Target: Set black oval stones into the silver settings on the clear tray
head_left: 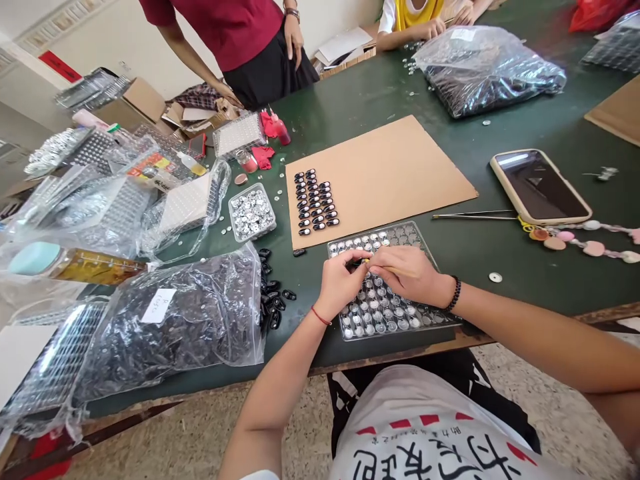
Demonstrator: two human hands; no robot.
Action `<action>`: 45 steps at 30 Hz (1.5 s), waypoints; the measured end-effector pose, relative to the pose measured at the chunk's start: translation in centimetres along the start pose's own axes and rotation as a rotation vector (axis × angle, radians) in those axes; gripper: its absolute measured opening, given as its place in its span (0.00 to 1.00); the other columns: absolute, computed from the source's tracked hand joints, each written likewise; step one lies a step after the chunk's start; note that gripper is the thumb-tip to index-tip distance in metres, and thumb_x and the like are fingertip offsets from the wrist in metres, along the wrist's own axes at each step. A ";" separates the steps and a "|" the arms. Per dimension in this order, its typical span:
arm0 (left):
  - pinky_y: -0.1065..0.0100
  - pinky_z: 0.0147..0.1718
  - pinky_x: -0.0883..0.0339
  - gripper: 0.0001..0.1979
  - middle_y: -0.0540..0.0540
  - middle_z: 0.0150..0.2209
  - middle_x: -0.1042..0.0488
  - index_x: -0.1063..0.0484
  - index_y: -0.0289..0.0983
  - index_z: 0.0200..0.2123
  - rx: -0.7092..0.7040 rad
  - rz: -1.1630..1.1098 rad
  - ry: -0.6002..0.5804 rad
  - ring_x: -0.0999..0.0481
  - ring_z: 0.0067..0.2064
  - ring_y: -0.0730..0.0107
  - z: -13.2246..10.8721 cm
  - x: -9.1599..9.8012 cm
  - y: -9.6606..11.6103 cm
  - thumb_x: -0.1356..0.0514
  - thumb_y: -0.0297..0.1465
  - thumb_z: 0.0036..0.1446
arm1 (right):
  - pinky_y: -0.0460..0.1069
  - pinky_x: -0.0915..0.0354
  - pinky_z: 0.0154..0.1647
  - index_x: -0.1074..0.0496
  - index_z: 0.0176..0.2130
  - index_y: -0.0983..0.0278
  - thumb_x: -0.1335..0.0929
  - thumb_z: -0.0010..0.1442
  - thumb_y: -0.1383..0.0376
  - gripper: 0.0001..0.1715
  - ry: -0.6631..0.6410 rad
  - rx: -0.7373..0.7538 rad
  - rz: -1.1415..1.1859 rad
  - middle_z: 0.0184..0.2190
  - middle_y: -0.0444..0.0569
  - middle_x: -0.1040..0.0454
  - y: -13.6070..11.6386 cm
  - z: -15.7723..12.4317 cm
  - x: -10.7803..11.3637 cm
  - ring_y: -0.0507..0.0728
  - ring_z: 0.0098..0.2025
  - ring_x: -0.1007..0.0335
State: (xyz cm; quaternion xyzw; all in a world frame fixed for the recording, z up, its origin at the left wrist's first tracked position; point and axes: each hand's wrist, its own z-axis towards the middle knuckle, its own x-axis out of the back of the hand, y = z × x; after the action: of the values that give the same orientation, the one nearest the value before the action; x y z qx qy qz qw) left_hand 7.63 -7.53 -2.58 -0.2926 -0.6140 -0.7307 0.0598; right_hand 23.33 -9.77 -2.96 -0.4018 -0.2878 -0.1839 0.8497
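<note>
Pinched narrow on a small dark piece (356,262) at the fingertips of the left hand (340,281); closed just as tightly on a thin stick (400,271) in the right hand (410,273), with its tip brought to that piece and the thumbs almost meeting. Held low over a clear tray (395,320) of little cups, most with a round silver disc inside (a few at the far corner look bare). Set at the near edge of the green table (500,120), right in front of the body. Just beyond the tray, a cardboard sheet (390,167) with neat rows of black pieces (315,203) near its left edge. To the left, loose black pieces (273,297) spilling from a plastic bag (170,320), and farther back a small clear box (251,213) heaped with silver discs. To the right, one stray disc (495,277), a phone (539,185) lying face up, and a beaded strap (590,247) trailing from it. Across the table, a person in a red top (225,27) standing and a person in yellow (415,13) beside another plastic bag (485,67).
</note>
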 end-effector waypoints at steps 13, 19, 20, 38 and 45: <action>0.67 0.37 0.34 0.14 0.46 0.35 0.24 0.27 0.38 0.39 0.033 -0.027 0.021 0.26 0.33 0.68 0.4 0.6 0.6 0.42 0.37 0.49 | 0.43 0.45 0.26 0.38 0.29 0.66 0.35 0.51 0.60 0.11 0.002 -0.622 0.679 0.25 0.41 0.39 0.9 1.6 -0.1 0.47 0.26 0.44; 0.68 0.32 0.33 0.16 0.46 0.35 0.24 0.28 0.38 0.41 0.023 -0.061 -0.042 0.28 0.27 0.72 0.5 1.0 0.5 0.42 0.37 0.49 | 0.41 0.61 0.14 0.40 0.33 0.64 0.34 0.50 0.59 0.14 -0.189 -0.774 1.042 0.19 0.35 0.48 0.6 1.6 0.7 0.43 0.16 0.61; 0.68 0.32 0.33 0.16 0.46 0.36 0.25 0.28 0.39 0.41 0.007 -0.058 -0.057 0.28 0.28 0.72 0.5 1.1 0.5 0.42 0.37 0.49 | 0.41 0.62 0.13 0.40 0.33 0.64 0.34 0.50 0.58 0.14 -0.207 -0.783 1.086 0.18 0.34 0.48 0.6 1.6 0.7 0.43 0.16 0.62; 0.73 0.27 0.44 0.16 0.52 0.22 0.35 0.34 0.36 0.41 -0.118 0.472 0.123 0.35 0.24 0.74 0.0 0.1 -0.1 0.49 0.41 0.54 | 0.44 0.48 0.20 0.31 0.32 0.65 0.36 0.51 0.64 0.09 0.123 -0.567 0.230 0.21 0.43 0.32 0.5 1.3 0.2 0.47 0.18 0.47; 0.72 0.28 0.46 0.15 0.45 0.29 0.30 0.33 0.37 0.40 -0.227 0.671 0.088 0.32 0.30 0.68 -0.1 0.0 -0.7 0.53 0.40 0.57 | 0.44 0.49 0.22 0.31 0.31 0.64 0.37 0.52 0.66 0.07 0.094 -0.447 0.120 0.21 0.42 0.33 0.7 1.0 -0.1 0.48 0.19 0.47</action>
State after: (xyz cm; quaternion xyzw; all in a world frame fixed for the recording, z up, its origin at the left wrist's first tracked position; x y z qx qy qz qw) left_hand 7.26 -7.41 -3.20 -0.4512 -0.3954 -0.7456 0.2900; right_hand 23.28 -8.52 -2.95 -0.5872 -0.1755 -0.2107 0.7616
